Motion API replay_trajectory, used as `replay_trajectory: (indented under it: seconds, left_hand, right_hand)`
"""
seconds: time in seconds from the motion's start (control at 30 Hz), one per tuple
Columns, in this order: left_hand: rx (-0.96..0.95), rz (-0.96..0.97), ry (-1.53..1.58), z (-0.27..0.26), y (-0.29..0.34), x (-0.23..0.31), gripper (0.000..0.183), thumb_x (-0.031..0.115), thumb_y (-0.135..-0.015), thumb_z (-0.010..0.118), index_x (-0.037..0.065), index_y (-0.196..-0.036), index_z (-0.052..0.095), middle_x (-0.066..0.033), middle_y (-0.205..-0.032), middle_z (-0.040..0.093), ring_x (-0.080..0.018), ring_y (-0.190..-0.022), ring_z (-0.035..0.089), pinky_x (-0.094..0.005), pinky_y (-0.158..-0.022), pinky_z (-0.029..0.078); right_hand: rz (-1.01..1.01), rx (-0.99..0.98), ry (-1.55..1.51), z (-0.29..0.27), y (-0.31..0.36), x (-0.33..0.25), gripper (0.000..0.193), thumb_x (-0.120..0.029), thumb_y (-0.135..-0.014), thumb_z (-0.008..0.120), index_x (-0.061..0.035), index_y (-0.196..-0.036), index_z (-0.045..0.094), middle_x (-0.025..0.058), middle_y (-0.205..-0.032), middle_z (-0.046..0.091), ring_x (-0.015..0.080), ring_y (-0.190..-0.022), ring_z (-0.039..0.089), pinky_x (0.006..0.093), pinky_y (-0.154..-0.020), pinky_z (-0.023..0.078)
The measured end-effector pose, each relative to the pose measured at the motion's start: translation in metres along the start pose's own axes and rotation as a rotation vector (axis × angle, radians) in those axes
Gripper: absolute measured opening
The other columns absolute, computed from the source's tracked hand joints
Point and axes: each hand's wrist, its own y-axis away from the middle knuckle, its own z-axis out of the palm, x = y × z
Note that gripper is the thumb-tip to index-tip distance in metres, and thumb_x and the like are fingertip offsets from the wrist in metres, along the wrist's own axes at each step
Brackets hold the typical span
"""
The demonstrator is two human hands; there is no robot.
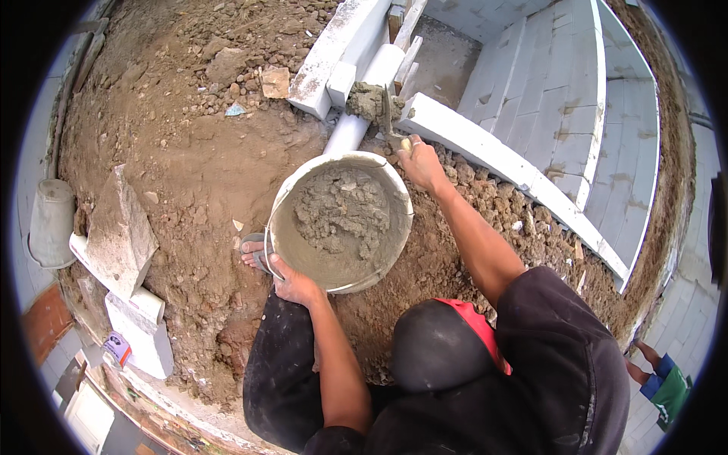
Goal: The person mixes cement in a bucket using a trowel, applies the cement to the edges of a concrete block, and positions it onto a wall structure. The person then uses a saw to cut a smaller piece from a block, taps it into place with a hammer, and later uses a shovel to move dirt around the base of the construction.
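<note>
My left hand [297,285] is closed on the near-left rim of a round bucket [404,189]. Grey wet mortar [341,212] lies in the bucket, heaped toward its far side. Beyond the bucket, my right hand [422,164] grips the handle of a trowel [389,114]; its blade is seen almost edge-on. A lump of mortar [368,103] sits against the blade, over a white pipe [347,134]. The pipe runs through a gap between a small white block [341,82] and the low block wall [485,148]. How much of the lump rests on the trowel I cannot tell.
Loose soil and rubble [205,152] cover the ground around me. Right of the gap, block walls [542,83] enclose a pit. A grey bucket [51,220], broken white blocks [121,235] and a can [116,349] stand at left. Another person [667,387] is at far right.
</note>
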Motion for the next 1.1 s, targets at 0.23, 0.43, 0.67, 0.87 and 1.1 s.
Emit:
replay_trajectory:
  seconds: [0.23, 0.43, 0.67, 0.87, 1.1]
  left_hand:
    - [0.004, -0.045, -0.054, -0.003, 0.0, 0.005, 0.068, 0.051, -0.097, 0.065, -0.017, -0.105, 0.069, -0.0268, -0.099, 0.072, -0.0339, -0.082, 0.068, -0.0449, -0.077, 0.056]
    - [-0.028, -0.012, -0.056, -0.003, -0.001, -0.003, 0.066, 0.049, -0.097, 0.065, -0.016, -0.108, 0.069, -0.0252, -0.1, 0.072, -0.0318, -0.084, 0.069, -0.0439, -0.076, 0.057]
    - [-0.03, -0.071, 0.045, 0.0, 0.002, 0.004, 0.069, 0.052, -0.096, 0.067, -0.016, -0.105, 0.068, -0.0254, -0.1, 0.072, -0.0318, -0.085, 0.069, -0.0444, -0.076, 0.058]
    - [0.031, -0.06, -0.066, -0.005, -0.007, -0.003, 0.069, 0.052, -0.095, 0.068, -0.016, -0.1, 0.069, -0.0278, -0.096, 0.071, -0.0352, -0.081, 0.068, -0.0468, -0.075, 0.056]
    - [-0.029, -0.003, -0.04, 0.005, 0.006, -0.011, 0.064, 0.049, -0.095, 0.068, -0.015, -0.098, 0.071, -0.0263, -0.094, 0.073, -0.0342, -0.08, 0.068, -0.0455, -0.075, 0.054]
  right_hand:
    - [-0.198, 0.082, 0.252, -0.02, 0.045, 0.01, 0.044, -0.026, -0.096, 0.063, -0.0032, -0.131, 0.049, 0.0261, -0.114, 0.066, 0.0469, -0.1, 0.065, 0.0538, -0.084, 0.052]
    - [-0.22, 0.065, 0.445, 0.005, 0.036, 0.014, 0.04, -0.035, -0.101, 0.055, -0.0019, -0.123, 0.053, 0.0238, -0.108, 0.068, 0.0459, -0.093, 0.068, 0.0532, -0.079, 0.056]
    - [0.028, 0.05, 0.469, 0.017, -0.002, 0.005, 0.033, -0.029, -0.102, 0.051, -0.0018, -0.119, 0.059, 0.0271, -0.099, 0.071, 0.0465, -0.089, 0.07, 0.0547, -0.079, 0.056]
    - [0.043, 0.096, 0.539, -0.021, 0.036, 0.015, 0.033, -0.032, -0.096, 0.057, -0.0009, -0.102, 0.067, 0.0256, -0.09, 0.072, 0.0432, -0.089, 0.072, 0.0523, -0.08, 0.057]
    - [0.082, 0.132, 0.572, -0.035, 0.028, 0.026, 0.03, -0.031, -0.093, 0.06, -0.0047, -0.105, 0.07, 0.0253, -0.091, 0.073, 0.0437, -0.089, 0.071, 0.0524, -0.081, 0.057]
